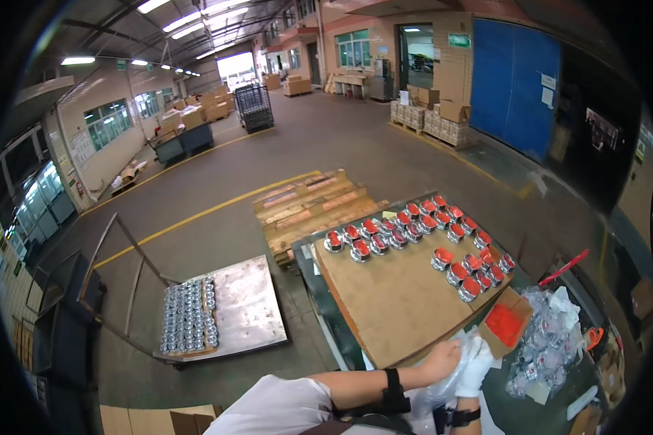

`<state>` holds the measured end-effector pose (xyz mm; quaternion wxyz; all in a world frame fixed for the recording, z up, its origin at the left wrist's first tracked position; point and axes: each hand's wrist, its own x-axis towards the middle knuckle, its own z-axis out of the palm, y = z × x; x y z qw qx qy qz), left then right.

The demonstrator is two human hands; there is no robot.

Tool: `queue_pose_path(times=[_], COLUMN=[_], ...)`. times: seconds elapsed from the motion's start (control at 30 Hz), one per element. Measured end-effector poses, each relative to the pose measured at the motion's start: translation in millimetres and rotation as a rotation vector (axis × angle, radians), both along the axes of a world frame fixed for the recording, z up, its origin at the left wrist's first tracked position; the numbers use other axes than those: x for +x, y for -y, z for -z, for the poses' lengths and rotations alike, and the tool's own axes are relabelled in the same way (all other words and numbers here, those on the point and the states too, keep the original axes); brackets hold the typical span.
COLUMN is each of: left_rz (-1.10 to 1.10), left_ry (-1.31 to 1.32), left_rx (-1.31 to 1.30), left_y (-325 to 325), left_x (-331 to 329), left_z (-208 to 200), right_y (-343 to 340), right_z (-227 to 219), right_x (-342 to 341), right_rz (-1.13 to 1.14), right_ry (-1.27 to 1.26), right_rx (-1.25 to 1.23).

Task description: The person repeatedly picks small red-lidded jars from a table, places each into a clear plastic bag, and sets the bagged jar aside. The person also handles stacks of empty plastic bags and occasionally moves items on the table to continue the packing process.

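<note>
Factory floor (196,174) behind, bench (504,384) around five o'clock. Left hand (444,359) and gloved right hand (474,371) both have the grip closed on a clear plastic bag (446,388), at the bench's near edge; contents unclear. From the hands: carton (523,305) of red pieces (506,324) at one o'clock, bagged parts (544,344) near three. Step looks like bag handling; next move calls for both hands working the thin film gently.
</note>
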<state>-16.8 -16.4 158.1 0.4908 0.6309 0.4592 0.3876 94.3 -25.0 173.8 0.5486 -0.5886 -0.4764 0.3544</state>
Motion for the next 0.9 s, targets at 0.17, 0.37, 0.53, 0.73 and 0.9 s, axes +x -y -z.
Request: queue_pose_path(times=[0.17,0.37,0.53,0.73,0.9], left_rz=[-0.152,0.199,0.645,0.710,0.782], left_ry=[0.400,-0.262,-0.778,-0.782,-0.681], left_rx=[-0.394,-0.131,0.293,0.592,0.374], left_y=[-32.7,-189.9,-306.3,-246.1,-205.0], left_x=[-73.4,-156.7,-151.1,-111.0,-172.7], left_z=[20.2,-12.6,-4.8,17.3,98.7], right_y=[-29.3,-105.2,-92.8,-44.4,-16.3], right_z=[-4.1,51.9,51.3,128.6,99.9], right_x=[-111.5,-114.8,-187.2,-176.0,-135.2], right_rz=[-0.078,0.240,0.447,0.498,0.586], right_ry=[0.455,-0.413,-0.900,-0.374,0.069], right_rx=[0.211,-0.176,-0.149,-0.490,-0.394])
